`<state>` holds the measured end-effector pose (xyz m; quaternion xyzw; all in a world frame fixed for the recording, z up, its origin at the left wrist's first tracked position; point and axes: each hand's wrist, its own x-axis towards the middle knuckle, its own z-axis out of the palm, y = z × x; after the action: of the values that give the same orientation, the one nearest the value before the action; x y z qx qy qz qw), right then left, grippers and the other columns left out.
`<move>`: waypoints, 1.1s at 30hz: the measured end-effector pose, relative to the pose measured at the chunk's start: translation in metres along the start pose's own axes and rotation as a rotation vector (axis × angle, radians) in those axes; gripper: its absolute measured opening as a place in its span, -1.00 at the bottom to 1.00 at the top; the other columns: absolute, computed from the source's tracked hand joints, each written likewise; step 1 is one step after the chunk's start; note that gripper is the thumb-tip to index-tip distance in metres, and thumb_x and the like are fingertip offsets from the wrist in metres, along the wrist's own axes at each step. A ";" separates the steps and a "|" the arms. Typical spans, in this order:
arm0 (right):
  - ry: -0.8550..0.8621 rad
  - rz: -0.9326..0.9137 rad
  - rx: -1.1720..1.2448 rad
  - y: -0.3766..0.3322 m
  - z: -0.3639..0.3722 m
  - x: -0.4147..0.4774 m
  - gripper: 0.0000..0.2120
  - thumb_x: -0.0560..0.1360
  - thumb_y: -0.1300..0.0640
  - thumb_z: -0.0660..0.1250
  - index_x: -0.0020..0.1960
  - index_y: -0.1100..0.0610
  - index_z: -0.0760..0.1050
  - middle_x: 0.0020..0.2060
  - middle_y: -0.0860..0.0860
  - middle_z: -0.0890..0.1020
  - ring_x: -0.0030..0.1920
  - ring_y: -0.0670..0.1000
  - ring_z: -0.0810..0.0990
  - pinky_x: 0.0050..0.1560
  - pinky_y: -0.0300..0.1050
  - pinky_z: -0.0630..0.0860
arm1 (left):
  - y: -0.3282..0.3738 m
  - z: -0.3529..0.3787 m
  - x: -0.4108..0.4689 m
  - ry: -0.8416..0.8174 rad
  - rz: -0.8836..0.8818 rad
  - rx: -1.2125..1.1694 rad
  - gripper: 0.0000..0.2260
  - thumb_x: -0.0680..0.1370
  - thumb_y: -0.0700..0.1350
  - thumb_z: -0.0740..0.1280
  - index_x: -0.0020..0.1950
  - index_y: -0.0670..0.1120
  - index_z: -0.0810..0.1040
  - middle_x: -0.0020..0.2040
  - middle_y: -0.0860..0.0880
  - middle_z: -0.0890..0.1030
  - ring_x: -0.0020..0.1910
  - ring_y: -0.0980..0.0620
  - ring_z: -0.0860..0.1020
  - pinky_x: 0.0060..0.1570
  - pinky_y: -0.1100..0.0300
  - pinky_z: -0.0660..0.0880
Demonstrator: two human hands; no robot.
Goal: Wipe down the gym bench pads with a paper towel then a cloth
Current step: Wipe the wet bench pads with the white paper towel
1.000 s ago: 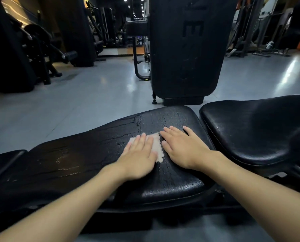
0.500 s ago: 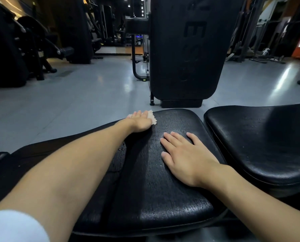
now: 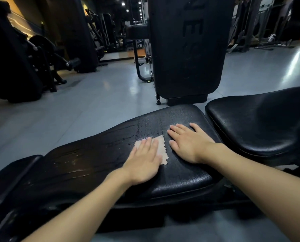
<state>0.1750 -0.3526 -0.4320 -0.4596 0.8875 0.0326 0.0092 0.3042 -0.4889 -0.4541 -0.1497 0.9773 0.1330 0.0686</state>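
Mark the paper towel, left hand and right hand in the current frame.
paper towel (image 3: 162, 150): head view, exposed strip at its right edge.
left hand (image 3: 144, 163): head view, back of the hand.
right hand (image 3: 189, 144): head view, back of the hand.

Long bench pad (image 3: 96, 154): black leather-look vinyl with a rough, cracked grain and fine splits running along it. Wet sheen, streaks and droplets on left and middle; near right end is duller and pebbled.
Seat pad (image 3: 259, 123): same black vinyl, smoother, glossy, finely wrinkled, soft highlights.
Paper towel (image 3: 162, 149): thin pale paper, matt, jagged edge; surface pattern too small to tell.
Floor (image 3: 93, 105): grey, smooth, glossy, mirrors the ceiling lights.
Upright machine panel (image 3: 186, 49): black, matt, looks plastic, letters moulded in.
Tube frame (image 3: 138, 67) beside it: black painted metal, slight gloss.
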 end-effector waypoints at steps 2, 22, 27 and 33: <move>-0.001 0.012 -0.019 -0.002 -0.002 -0.002 -0.46 0.68 -0.10 -0.17 0.62 0.04 0.01 0.62 -0.04 -0.01 0.60 -0.05 -0.09 0.54 0.19 -0.18 | 0.006 0.006 -0.027 0.005 0.013 0.011 -0.49 0.68 0.06 -0.15 0.60 0.02 -0.24 0.59 0.04 -0.29 0.54 0.12 -0.31 0.52 0.07 -0.28; -0.013 -0.075 0.023 -0.018 -0.002 0.007 -0.49 0.68 -0.07 -0.16 0.61 -0.04 0.00 0.62 -0.04 -0.03 0.60 -0.03 -0.12 0.54 0.22 -0.21 | -0.033 -0.008 0.040 0.015 -0.056 -0.024 -0.49 0.67 0.05 -0.12 0.60 0.08 -0.22 0.60 0.04 -0.25 0.56 0.10 -0.27 0.52 0.01 -0.27; -0.020 -0.061 -0.005 -0.017 0.001 0.010 -0.49 0.67 -0.10 -0.19 0.61 -0.08 -0.04 0.62 -0.06 -0.06 0.60 -0.05 -0.15 0.54 0.19 -0.22 | -0.061 -0.027 0.126 0.031 -0.145 -0.056 -0.49 0.66 0.04 -0.11 0.60 0.07 -0.17 0.61 0.01 -0.19 0.58 0.05 -0.20 0.50 -0.02 -0.24; -0.019 -0.054 -0.011 -0.018 0.002 0.010 -0.49 0.67 -0.13 -0.21 0.61 -0.11 -0.06 0.62 -0.09 -0.07 0.59 -0.06 -0.15 0.54 0.18 -0.21 | -0.076 -0.043 0.178 0.029 -0.212 -0.061 -0.47 0.64 0.04 -0.11 0.61 0.05 -0.14 0.62 -0.03 -0.15 0.59 0.00 -0.16 0.52 -0.06 -0.22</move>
<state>0.1837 -0.3712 -0.4356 -0.4831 0.8744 0.0419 0.0160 0.1559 -0.6194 -0.4625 -0.2559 0.9525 0.1524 0.0636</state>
